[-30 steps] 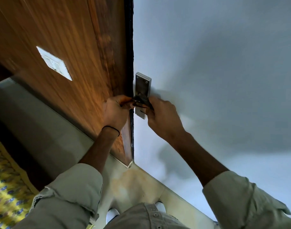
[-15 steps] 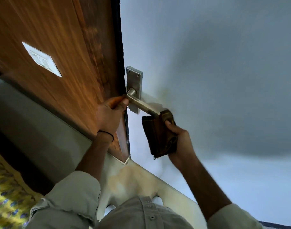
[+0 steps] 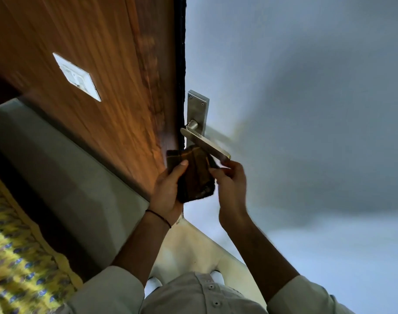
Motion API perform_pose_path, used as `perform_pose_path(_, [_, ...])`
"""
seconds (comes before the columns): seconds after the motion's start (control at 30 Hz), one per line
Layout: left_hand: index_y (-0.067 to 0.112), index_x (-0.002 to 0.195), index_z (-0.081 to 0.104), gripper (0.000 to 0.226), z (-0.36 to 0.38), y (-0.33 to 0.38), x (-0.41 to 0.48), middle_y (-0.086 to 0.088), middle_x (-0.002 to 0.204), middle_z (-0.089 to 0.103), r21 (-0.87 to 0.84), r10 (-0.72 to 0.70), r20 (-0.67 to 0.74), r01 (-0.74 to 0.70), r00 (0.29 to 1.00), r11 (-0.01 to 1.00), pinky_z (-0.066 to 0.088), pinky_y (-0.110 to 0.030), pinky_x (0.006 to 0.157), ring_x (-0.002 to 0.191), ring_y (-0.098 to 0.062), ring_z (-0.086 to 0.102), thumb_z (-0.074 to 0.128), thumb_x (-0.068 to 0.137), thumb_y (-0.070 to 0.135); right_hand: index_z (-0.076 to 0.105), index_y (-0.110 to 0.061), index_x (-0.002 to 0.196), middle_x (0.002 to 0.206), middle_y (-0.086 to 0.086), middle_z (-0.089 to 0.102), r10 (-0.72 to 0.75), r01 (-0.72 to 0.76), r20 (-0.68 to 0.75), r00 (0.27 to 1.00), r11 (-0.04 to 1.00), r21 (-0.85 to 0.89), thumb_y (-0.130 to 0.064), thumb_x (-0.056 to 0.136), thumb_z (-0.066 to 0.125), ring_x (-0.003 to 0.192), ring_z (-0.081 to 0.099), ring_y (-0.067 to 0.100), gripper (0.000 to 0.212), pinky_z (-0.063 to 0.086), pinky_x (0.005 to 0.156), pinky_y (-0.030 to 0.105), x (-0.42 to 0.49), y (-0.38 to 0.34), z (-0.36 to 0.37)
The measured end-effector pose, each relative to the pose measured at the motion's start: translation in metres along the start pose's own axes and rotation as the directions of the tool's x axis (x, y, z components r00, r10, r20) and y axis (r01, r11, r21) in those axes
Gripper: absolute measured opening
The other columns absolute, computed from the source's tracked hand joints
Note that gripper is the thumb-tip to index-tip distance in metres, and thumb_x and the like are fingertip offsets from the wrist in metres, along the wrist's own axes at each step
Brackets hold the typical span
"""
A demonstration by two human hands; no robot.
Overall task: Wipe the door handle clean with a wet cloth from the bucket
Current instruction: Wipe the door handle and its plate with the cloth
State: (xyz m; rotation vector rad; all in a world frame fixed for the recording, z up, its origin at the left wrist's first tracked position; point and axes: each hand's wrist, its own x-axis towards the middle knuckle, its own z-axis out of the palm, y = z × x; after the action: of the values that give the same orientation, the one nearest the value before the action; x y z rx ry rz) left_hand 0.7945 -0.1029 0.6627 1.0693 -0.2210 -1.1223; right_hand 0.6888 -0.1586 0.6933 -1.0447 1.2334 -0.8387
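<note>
A steel lever door handle (image 3: 204,142) on its back plate (image 3: 197,109) sticks out from the pale grey door, bare and untouched. Just below the lever hangs a dark brown folded cloth (image 3: 195,175). My left hand (image 3: 168,193) grips the cloth's left side with the thumb on top. My right hand (image 3: 229,186) pinches the cloth's upper right corner, right under the lever's tip. No bucket is in view.
The wooden door frame (image 3: 116,87) with a white switch plate (image 3: 77,77) runs on the left, a dark seal strip (image 3: 181,64) along the door's edge. A yellow patterned fabric (image 3: 17,257) lies at lower left. Cream floor (image 3: 193,250) shows below my hands.
My right hand slid the cloth off the lever and brought it down and left. My left hand let go of the door edge near the handle and took hold of the cloth.
</note>
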Motion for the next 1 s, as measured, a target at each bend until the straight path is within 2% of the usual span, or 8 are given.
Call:
perform_pose_path(0.17, [0.026, 0.111, 0.066, 0.020, 0.013, 0.041, 0.022, 0.007, 0.105, 0.072, 0.356, 0.294, -0.220, -0.204, 0.930, 0.912, 0.052, -0.041, 0.100, 0.099, -0.012, 0.067, 0.054, 0.097, 0.035, 0.061, -0.022, 0.120, 0.110, -0.006, 0.063, -0.419, 0.400, -0.052, 0.906, 0.892, -0.212, -0.018, 0.098, 0.055, 0.097, 0.059, 0.000, 0.023, 0.045, 0.080, 0.010, 0.000, -0.013, -0.011])
perform_pose_path(0.3, [0.025, 0.125, 0.055, 0.034, 0.028, 0.070, 0.037, -0.006, 0.102, 0.070, 0.831, 0.554, 0.026, -0.326, 0.832, 0.451, 0.056, -0.041, 0.091, 0.093, -0.023, 0.067, 0.043, 0.097, 0.040, 0.073, -0.016, 0.098, 0.088, -0.006, 0.068, -0.530, 0.508, 0.053, 0.847, 0.774, -0.378, -0.021, 0.099, 0.054, 0.082, 0.060, -0.001, 0.020, 0.039, 0.063, 0.006, 0.011, -0.025, -0.008])
perform_pose_path(0.5, [0.004, 0.105, 0.054, 0.016, 0.033, 0.098, 0.047, -0.019, 0.095, 0.062, 0.944, 0.437, 0.186, -0.283, 0.880, 0.168, 0.046, -0.034, 0.070, 0.077, -0.029, 0.058, 0.044, 0.099, 0.014, 0.044, -0.007, 0.055, 0.051, -0.001, 0.033, -0.532, 0.504, 0.065, 0.844, 0.745, -0.438, -0.019, 0.090, 0.058, 0.050, 0.030, 0.013, 0.039, 0.024, 0.050, 0.028, 0.019, -0.042, -0.001])
perform_pose_path(0.57, [0.005, 0.095, 0.052, 0.013, 0.035, 0.102, 0.048, -0.019, 0.093, 0.059, 0.947, 0.373, 0.126, -0.224, 0.919, 0.232, 0.041, -0.036, 0.069, 0.077, -0.028, 0.055, 0.045, 0.098, 0.016, 0.035, -0.011, 0.053, 0.050, 0.000, 0.026, -0.524, 0.497, 0.068, 0.849, 0.749, -0.439, -0.017, 0.088, 0.057, 0.050, 0.024, 0.013, 0.042, 0.021, 0.050, 0.029, 0.018, -0.046, 0.001])
perform_pose_path(0.7, [0.010, 0.111, 0.065, 0.028, 0.025, 0.106, 0.046, -0.014, 0.109, 0.070, 0.703, 0.088, -0.089, 0.000, 0.992, 0.711, 0.052, -0.049, 0.099, 0.102, -0.031, 0.066, 0.052, 0.095, 0.030, 0.040, -0.009, 0.053, 0.049, 0.000, 0.026, -0.534, 0.509, 0.087, 0.841, 0.729, -0.458, -0.014, 0.087, 0.056, 0.049, 0.025, 0.014, 0.037, 0.020, 0.047, 0.025, 0.019, -0.045, 0.000])
perform_pose_path(0.77, [0.012, 0.113, 0.066, 0.032, 0.029, 0.104, 0.044, -0.014, 0.111, 0.070, 0.670, 0.099, -0.114, 0.003, 0.989, 0.742, 0.051, -0.051, 0.101, 0.104, -0.031, 0.066, 0.054, 0.092, 0.034, 0.044, -0.005, 0.055, 0.049, 0.000, 0.028, -0.538, 0.513, 0.088, 0.838, 0.725, -0.458, -0.015, 0.087, 0.056, 0.049, 0.026, 0.013, 0.036, 0.022, 0.048, 0.024, 0.020, -0.044, -0.001])
perform_pose_path(0.83, [0.012, 0.118, 0.061, 0.032, 0.039, 0.098, 0.038, -0.016, 0.113, 0.067, 0.794, 0.252, -0.065, -0.103, 0.966, 0.599, 0.051, -0.049, 0.099, 0.103, -0.033, 0.064, 0.051, 0.094, 0.030, 0.047, -0.003, 0.057, 0.049, 0.000, 0.029, -0.543, 0.516, 0.082, 0.836, 0.727, -0.453, -0.016, 0.088, 0.056, 0.049, 0.027, 0.012, 0.035, 0.024, 0.049, 0.027, 0.021, -0.043, -0.001])
perform_pose_path(1.0, [0.006, 0.135, 0.044, 0.038, 0.050, 0.067, 0.025, -0.022, 0.133, 0.054, 0.962, 0.483, 0.272, -0.251, 0.832, -0.108, 0.046, -0.049, 0.098, 0.115, -0.042, 0.056, 0.047, 0.098, 0.016, 0.051, -0.001, 0.058, 0.050, 0.003, 0.034, -0.555, 0.530, 0.082, 0.828, 0.726, -0.438, -0.015, 0.088, 0.054, 0.048, 0.030, 0.012, 0.033, 0.025, 0.047, 0.024, 0.022, -0.041, -0.003])
